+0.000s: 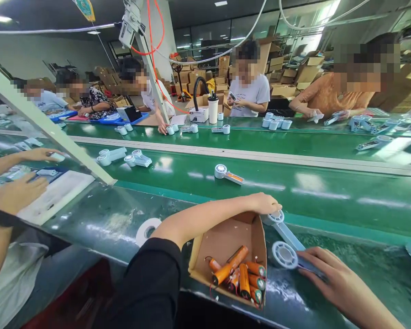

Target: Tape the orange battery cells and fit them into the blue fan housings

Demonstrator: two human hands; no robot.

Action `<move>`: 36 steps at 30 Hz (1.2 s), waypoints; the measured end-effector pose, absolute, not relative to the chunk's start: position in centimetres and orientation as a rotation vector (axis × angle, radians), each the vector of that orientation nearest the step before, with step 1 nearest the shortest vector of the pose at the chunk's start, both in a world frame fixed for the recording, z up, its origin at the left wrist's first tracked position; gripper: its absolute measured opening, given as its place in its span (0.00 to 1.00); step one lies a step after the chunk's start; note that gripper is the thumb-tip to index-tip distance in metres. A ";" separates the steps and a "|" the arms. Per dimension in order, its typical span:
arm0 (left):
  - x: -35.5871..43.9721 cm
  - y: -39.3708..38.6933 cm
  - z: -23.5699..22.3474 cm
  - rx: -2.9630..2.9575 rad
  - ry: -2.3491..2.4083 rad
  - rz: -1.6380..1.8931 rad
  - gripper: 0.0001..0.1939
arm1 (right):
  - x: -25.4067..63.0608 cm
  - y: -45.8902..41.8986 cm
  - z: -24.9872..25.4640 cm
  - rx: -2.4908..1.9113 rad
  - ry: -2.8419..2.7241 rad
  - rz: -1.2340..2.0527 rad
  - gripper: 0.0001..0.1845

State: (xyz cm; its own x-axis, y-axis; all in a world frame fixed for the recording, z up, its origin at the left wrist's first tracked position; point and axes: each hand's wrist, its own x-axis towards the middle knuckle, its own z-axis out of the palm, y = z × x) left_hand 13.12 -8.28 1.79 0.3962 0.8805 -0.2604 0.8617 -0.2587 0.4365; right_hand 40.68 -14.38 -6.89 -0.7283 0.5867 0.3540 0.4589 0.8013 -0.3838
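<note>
My left hand reaches over an open cardboard box and closes on the round head of a light-blue handheld fan at the belt's near edge. My right hand lies on the handle of a second fan, its fingers curled round it. Both fans rest on the green surface just right of the box. Several orange cylindrical batteries with wires lie in the box's near corner.
A roll of white tape lies left of my arm. More fans sit on the green conveyor belt. A co-worker's hands work at my left. Several people sit across the belt, with stacked cartons behind them.
</note>
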 end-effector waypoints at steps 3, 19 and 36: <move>11.7 -10.8 3.0 2.175 1.511 0.199 0.18 | 39.2 -15.4 -7.0 -0.803 -2.508 0.245 0.19; -12.6 -43.1 -2.4 2.584 2.094 0.467 0.13 | 33.6 -27.0 1.2 -1.071 -2.025 0.488 0.08; -5.9 -32.9 0.5 2.537 1.787 1.223 0.25 | 23.7 -22.5 2.3 -0.574 -2.838 1.205 0.17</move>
